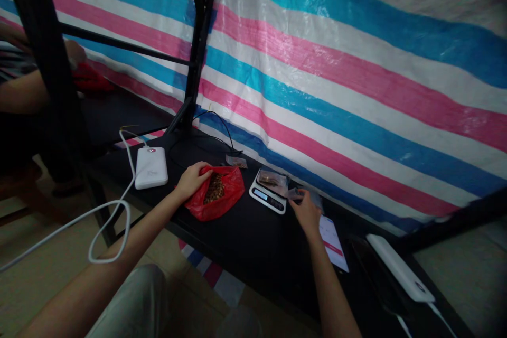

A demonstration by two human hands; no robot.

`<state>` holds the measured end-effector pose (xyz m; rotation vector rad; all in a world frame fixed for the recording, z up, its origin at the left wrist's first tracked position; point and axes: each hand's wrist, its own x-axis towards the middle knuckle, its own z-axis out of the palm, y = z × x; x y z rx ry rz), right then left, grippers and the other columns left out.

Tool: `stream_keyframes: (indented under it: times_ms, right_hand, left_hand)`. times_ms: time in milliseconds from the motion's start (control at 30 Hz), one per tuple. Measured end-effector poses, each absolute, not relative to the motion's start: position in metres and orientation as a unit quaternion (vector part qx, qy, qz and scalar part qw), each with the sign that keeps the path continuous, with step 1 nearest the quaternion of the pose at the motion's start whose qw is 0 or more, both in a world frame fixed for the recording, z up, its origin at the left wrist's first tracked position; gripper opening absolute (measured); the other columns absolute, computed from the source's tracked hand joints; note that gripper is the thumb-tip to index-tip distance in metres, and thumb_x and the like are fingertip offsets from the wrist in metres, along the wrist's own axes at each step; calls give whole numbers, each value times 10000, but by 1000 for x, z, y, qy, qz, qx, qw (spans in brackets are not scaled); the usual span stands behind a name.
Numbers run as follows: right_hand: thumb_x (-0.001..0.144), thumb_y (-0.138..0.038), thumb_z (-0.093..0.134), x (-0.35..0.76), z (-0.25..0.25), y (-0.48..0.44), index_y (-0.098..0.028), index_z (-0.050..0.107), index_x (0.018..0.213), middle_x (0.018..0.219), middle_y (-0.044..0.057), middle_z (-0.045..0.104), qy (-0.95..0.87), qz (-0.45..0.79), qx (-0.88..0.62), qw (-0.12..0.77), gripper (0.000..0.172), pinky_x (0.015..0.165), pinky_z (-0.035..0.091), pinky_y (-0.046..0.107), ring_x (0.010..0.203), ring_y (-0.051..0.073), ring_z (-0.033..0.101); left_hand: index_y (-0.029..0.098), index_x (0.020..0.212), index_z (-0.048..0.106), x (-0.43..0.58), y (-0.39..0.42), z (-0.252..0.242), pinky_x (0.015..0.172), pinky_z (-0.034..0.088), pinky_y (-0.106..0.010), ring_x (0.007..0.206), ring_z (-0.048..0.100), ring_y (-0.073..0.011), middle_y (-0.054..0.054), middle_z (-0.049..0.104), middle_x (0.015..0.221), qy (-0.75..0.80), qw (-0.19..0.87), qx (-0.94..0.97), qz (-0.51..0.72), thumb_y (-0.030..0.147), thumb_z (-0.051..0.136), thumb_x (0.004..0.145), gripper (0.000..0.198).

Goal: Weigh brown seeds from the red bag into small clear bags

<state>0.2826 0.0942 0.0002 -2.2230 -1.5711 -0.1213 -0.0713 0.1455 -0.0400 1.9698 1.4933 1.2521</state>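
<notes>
A red plastic bag lies with its mouth spread, showing many small brown seeds or beans inside. My left hand grips the bag's rim on its left side. A white digital scale with a lit display stands to the right of the bag. On its plate rests a small clear bag with brownish contents. Beside the scale, my right hand has its fingers closed on a clear plastic bag; its fingertips are partly hidden.
Another small clear bag lies behind the red bag. A white power bank with a looping cable is at left. A phone with a lit screen and a second white power bank lie at right. A co-worker's arm shows far left.
</notes>
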Motion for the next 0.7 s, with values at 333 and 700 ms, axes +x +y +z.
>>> stream_keyframes:
  times_ms: [333, 700]
  right_hand:
    - [639, -225, 516, 304, -19, 118, -204, 399, 1195, 1212, 95, 508, -594, 61, -737, 316, 569, 847, 382, 404, 1027, 239, 526]
    - [738, -399, 514, 308, -12, 122, -219, 505, 1115, 1007, 66, 637, -512, 0, -819, 258, 419, 845, 364, 461, 967, 280, 568]
  left_hand:
    - [183, 909, 607, -72, 144, -39, 813, 411, -307, 906, 571, -213, -54, 631, 953, 533, 178, 712, 421, 421, 408, 803, 328]
    - [194, 908, 608, -71, 142, -37, 823, 414, -309, 913, 573, -217, -53, 635, 951, 529, 182, 720, 411, 432, 394, 805, 337]
